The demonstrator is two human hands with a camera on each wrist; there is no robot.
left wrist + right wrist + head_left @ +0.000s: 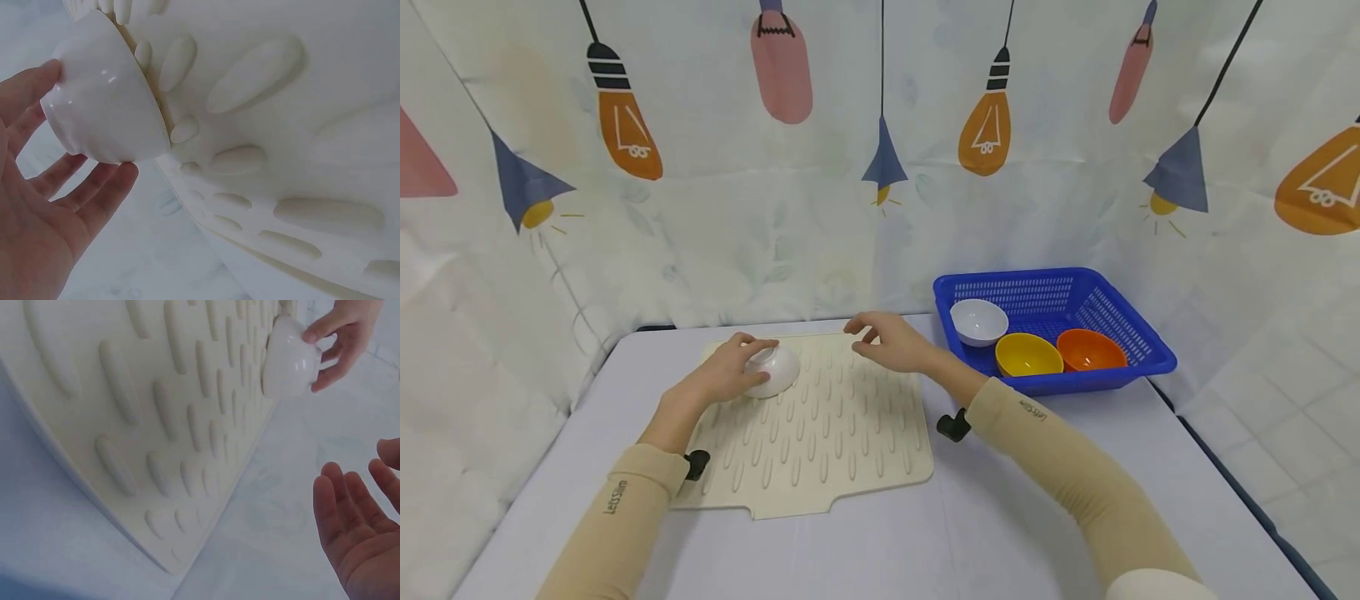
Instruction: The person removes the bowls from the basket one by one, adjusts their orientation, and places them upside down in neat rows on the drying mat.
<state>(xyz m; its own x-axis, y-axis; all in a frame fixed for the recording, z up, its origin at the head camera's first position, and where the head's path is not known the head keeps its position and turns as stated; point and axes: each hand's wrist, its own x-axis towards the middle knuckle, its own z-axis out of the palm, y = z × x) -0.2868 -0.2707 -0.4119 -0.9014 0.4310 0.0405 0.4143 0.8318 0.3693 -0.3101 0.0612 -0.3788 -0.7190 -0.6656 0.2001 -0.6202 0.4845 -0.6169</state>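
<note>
White bowl point(778, 373), likely slick, suits the left hand point(726, 371) gripping its sides, right hand point(893, 343) relaxed, empty, at three o'clock.

The head view looks forward and down from the near side of the table point(895, 550), far enough back to take in the ridged mat point(820, 433) left of centre, the blue basket point(1067, 383) at right and a patterned curtain point(820, 208) across the upper half. The left wrist view sits close in and slanted, the left hand point(44, 219) along its left edge, the white bowl point(106, 94) large at upper left. The right wrist view, also tilted, looks across the mat toward the bowl, smaller at upper right; the right hand point(369, 550) occupies its lower right. All three share bowl, mat and left hand.
</note>
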